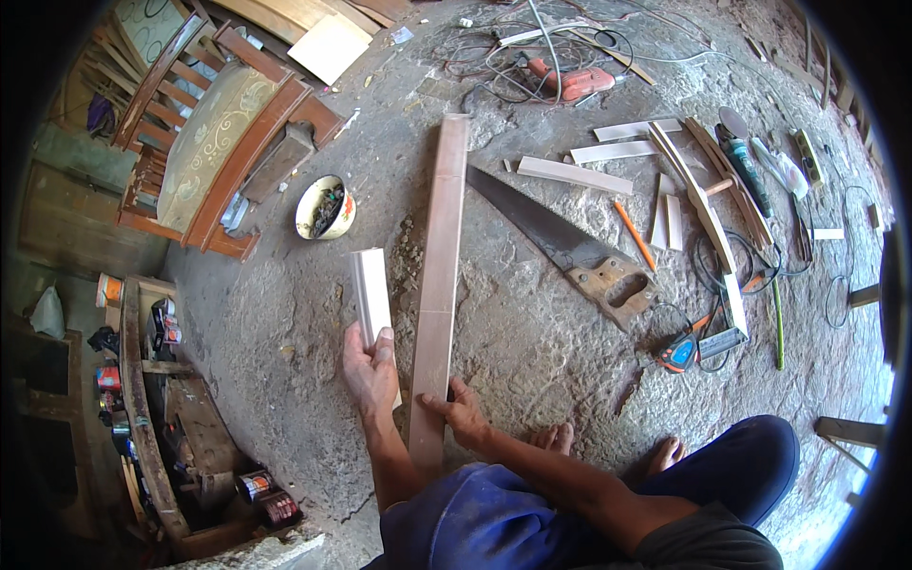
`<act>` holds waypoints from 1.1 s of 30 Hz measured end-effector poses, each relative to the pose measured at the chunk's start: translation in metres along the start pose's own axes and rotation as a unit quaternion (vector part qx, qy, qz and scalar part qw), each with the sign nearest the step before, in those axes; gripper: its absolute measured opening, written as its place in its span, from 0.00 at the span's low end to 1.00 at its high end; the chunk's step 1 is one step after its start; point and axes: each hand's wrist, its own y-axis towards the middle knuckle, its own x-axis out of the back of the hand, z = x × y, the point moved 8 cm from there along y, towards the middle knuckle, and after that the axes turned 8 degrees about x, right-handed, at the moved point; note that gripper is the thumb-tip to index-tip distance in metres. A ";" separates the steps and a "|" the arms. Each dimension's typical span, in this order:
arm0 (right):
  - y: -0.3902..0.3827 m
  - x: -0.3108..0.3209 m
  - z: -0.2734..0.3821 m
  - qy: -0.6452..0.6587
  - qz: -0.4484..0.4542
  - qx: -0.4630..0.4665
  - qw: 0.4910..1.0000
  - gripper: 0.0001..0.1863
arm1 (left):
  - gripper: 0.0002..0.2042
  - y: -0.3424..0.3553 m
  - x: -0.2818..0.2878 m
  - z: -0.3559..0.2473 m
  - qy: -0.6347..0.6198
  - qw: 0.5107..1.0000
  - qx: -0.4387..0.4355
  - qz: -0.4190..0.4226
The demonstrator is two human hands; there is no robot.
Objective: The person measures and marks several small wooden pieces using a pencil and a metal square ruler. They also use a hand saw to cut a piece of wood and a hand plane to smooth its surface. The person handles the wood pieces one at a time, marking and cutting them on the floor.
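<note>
Both hands: left [370,366] grips short block [371,290], right [463,410] steadies long plank [439,275].

Rough concrete floor [532,342], wooden chair [214,133], daylight

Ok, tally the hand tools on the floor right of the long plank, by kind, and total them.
Handsaw: 1
Orange pencil: 1
Tape measure: 1
Total: 3
The left hand holds a short white board; the right hand rests on the plank.
</note>
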 end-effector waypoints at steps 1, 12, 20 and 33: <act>-0.004 0.000 -0.002 0.001 -0.010 0.012 1.000 0.25 | 0.14 0.001 -0.006 0.003 0.011 1.000 0.004 0.013; 0.028 0.032 0.003 -0.550 0.133 -0.113 0.817 0.24 | 0.16 0.001 -0.082 0.064 0.208 0.973 0.061 0.074; 0.034 0.039 0.044 -0.655 0.190 -0.054 0.729 0.21 | 0.21 -0.003 -0.111 0.109 0.169 0.974 0.091 0.121; 0.051 0.109 0.157 -0.479 -0.031 0.019 0.877 0.20 | 0.17 -0.019 -0.118 0.083 0.288 0.955 0.003 0.069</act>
